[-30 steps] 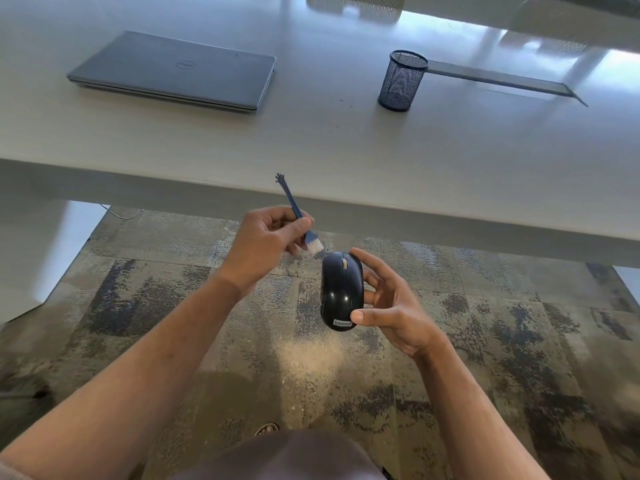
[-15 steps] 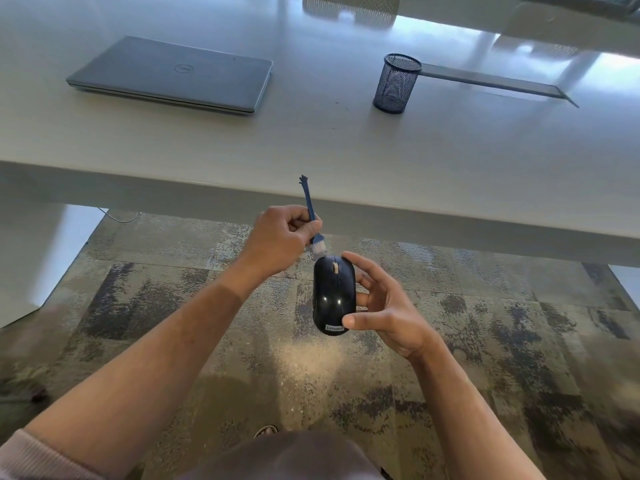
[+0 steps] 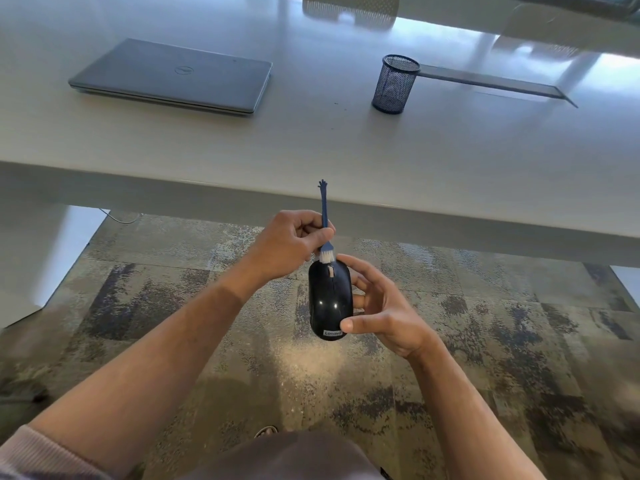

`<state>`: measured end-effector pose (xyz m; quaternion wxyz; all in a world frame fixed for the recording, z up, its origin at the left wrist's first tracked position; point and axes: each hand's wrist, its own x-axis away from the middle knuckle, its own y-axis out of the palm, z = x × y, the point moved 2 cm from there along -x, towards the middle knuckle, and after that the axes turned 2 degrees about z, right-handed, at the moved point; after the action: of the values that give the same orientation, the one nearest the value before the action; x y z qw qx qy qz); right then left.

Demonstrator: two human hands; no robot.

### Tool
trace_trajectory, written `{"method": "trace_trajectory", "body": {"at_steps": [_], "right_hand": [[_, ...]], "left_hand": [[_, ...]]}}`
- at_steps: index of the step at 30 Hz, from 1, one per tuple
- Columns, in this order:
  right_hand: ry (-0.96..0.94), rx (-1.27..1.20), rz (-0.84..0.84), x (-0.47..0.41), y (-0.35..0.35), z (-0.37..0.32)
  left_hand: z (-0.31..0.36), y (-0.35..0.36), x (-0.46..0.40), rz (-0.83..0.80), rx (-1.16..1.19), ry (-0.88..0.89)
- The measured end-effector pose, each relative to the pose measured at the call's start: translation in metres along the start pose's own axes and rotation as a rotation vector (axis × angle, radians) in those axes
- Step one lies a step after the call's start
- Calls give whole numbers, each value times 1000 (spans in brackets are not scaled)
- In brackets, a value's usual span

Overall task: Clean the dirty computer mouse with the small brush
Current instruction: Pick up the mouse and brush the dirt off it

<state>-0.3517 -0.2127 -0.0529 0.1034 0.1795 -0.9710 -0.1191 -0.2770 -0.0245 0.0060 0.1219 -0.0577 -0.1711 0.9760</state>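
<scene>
A glossy black computer mouse point(image 3: 329, 299) with a white brand label at its near end is held in the air below the table's front edge. My right hand point(image 3: 379, 308) grips it from the right side, thumb on the near end. My left hand point(image 3: 289, 245) pinches a small blue brush point(image 3: 325, 220) near its head, handle pointing up and away. The brush's white bristles touch the mouse's far end, just above the scroll wheel.
A white table point(image 3: 346, 150) spans the view above my hands. On it lie a closed grey laptop point(image 3: 173, 76) at the left and a black mesh pen cup point(image 3: 394, 84) at the right, beside a flat dark slot. Patterned carpet lies below.
The brush handle has swung from leaning left to nearly upright, and its bristles have shifted from the mouse's far-left corner onto the far end above the wheel. The mouse stays in my right hand.
</scene>
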Motion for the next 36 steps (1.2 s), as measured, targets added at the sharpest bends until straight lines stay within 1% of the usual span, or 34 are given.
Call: {"method": "trace_trajectory", "body": {"at_steps": [4, 8, 15, 19, 31, 33, 36], "right_hand": [[-13, -29, 10, 2, -3, 0], [-33, -80, 38, 2, -9, 0], [-38, -137, 28, -3, -14, -2], [-42, -131, 20, -8, -14, -7], [-37, -117, 9, -21, -13, -10], [-33, -121, 8, -22, -13, -9], [-30, -119, 16, -24, -13, -8]], "left_hand": [[-1, 0, -1, 130, -28, 5], [0, -2, 5, 188, 114, -28], [-11, -6, 15, 262, 321, -84], [-18, -3, 23, 308, 369, -120], [-24, -4, 44, 374, 376, -82], [-23, -3, 49, 368, 390, -64], [-23, -1, 56, 317, 400, -38]]}}
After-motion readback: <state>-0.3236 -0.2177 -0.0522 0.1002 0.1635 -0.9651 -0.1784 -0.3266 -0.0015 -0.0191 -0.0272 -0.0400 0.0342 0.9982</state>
